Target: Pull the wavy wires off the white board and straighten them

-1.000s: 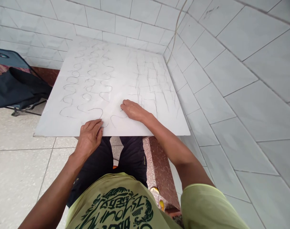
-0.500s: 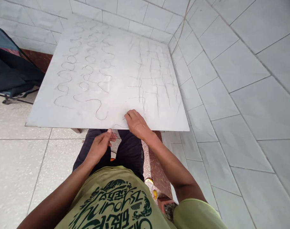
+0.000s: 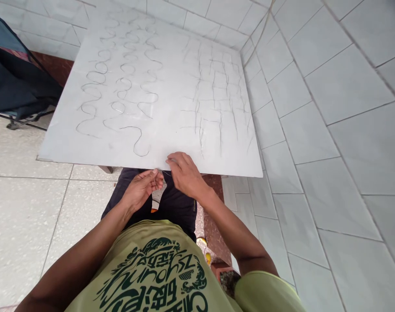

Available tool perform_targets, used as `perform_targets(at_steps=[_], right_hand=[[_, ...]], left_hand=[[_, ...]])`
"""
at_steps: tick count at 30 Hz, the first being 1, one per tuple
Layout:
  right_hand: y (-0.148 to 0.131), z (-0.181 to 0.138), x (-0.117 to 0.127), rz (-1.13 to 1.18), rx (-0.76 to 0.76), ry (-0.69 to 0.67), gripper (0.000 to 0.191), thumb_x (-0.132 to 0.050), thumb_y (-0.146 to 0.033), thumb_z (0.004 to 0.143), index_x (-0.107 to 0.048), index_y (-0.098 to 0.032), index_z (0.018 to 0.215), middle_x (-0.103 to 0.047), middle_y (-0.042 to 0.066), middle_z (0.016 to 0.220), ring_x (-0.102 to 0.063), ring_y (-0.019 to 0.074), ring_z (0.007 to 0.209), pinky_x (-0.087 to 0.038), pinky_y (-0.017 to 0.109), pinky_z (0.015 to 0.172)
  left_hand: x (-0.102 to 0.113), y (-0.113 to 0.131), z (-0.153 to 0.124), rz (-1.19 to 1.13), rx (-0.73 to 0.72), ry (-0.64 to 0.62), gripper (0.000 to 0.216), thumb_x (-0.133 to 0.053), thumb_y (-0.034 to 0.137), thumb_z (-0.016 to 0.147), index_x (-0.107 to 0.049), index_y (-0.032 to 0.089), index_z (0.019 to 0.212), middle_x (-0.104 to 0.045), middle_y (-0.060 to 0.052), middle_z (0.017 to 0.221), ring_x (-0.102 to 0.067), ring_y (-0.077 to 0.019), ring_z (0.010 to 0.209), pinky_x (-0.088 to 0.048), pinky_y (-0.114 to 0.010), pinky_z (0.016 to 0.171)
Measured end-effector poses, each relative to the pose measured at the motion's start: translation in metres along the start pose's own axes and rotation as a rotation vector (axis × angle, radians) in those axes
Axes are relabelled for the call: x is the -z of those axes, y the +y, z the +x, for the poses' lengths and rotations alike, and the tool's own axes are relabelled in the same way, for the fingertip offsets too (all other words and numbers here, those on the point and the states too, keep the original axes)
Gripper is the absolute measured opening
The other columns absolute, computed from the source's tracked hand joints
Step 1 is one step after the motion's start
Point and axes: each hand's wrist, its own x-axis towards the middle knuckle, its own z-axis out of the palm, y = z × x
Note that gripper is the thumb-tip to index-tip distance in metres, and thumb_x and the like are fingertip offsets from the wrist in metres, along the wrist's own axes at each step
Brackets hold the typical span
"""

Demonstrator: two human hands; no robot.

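Observation:
At the near edge of a white board (image 3: 115,151), my left hand (image 3: 142,186) pinches a thin dark wire (image 3: 166,173) between thumb and fingertips. A stretch of the wire spans the small gap to my right hand (image 3: 187,177). That hand rests over the board's edge, its fingers curled and closed around the wire's other part; the exact grip is hidden under the fingers. Just beyond my hands, a single S-shaped wire (image 3: 139,141) lies on the board. Columns of wavy dark strands (image 3: 95,78) cover the left side, and straight, crossing strands (image 3: 215,86) the right.
A tiled wall (image 3: 314,130) runs close along the right and behind the board. A folding chair (image 3: 18,82) with dark fabric stands at the left. Below, my legs (image 3: 181,203) are under the board's edge, and a pale speckled floor (image 3: 24,208) extends left.
My hands have come closer together at the board's edge. The curved wire stretch that lay between them is now shorter and lifted between the fingers. The view has shifted slightly.

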Motion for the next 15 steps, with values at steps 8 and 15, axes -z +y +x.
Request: perform_targets(at_steps=[8, 15], right_hand=[[-0.016, 0.003, 0.0, 0.08, 0.116, -0.062, 0.027, -0.044, -0.009, 0.104, -0.063, -0.017, 0.121, -0.062, 0.013, 0.111, -0.051, 0.0279, 0.107, -0.047, 0.047, 0.095], [-0.023, 0.008, -0.003, 0.084, 0.134, 0.043, 0.018, -0.047, -0.01, 0.102, -0.063, -0.017, 0.102, -0.059, 0.01, 0.097, -0.051, 0.0269, 0.103, -0.046, 0.052, 0.104]], left_hand=[[0.019, 0.014, -0.011, 0.046, -0.02, -0.131, 0.026, -0.076, 0.036, 0.092, -0.078, 0.011, 0.095, -0.067, -0.006, 0.075, -0.062, -0.0153, 0.07, -0.052, -0.028, 0.069], [0.02, 0.026, -0.019, 0.056, -0.032, -0.178, 0.027, -0.069, 0.037, 0.097, -0.076, 0.011, 0.093, -0.062, -0.003, 0.061, -0.058, -0.0158, 0.059, -0.053, -0.033, 0.067]])
